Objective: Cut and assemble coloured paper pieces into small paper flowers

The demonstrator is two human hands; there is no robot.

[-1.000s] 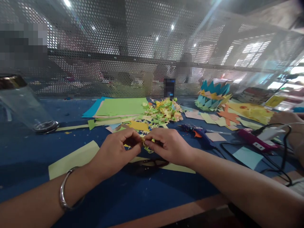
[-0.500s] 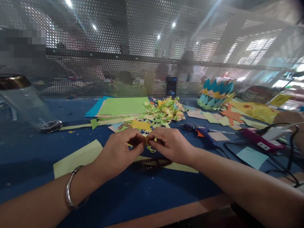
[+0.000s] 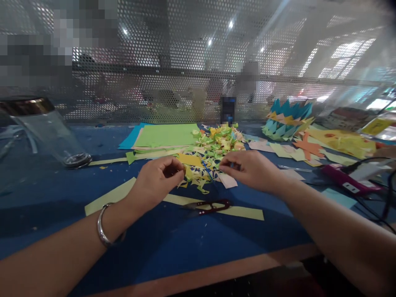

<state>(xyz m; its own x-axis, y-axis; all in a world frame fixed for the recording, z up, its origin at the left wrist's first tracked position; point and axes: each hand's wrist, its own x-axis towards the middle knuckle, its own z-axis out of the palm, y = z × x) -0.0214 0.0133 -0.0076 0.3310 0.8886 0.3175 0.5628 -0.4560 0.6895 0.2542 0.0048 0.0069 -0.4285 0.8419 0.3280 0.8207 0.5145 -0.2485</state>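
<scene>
My left hand (image 3: 157,177) has thumb and forefinger pinched around a small yellow paper piece (image 3: 187,171), mostly hidden by the fingers. My right hand (image 3: 249,167) hovers apart from it with curled fingers; whether they hold anything is hidden. Between the hands lie cut paper scraps (image 3: 198,181), an orange-yellow paper piece (image 3: 189,159) and a thin blue stick (image 3: 206,169). A pale pink paper piece (image 3: 228,180) sits below my right fingertips. Nearer me, dark red thread snips (image 3: 213,206) rest across a pale yellow paper strip (image 3: 250,213).
Behind are stacked green paper sheets (image 3: 170,134) and a heap of folded paper bits (image 3: 224,138). A glass jar (image 3: 52,132) stands left. To the right are a folded paper crown (image 3: 286,119), an orange paper cross (image 3: 309,146) and a magenta power strip (image 3: 349,179) with black cables.
My hands have parted: the right one moved away to the right, over where the blue glue gun lay. The left keeps its pinch. The thread snips now show fully as the view shifted.
</scene>
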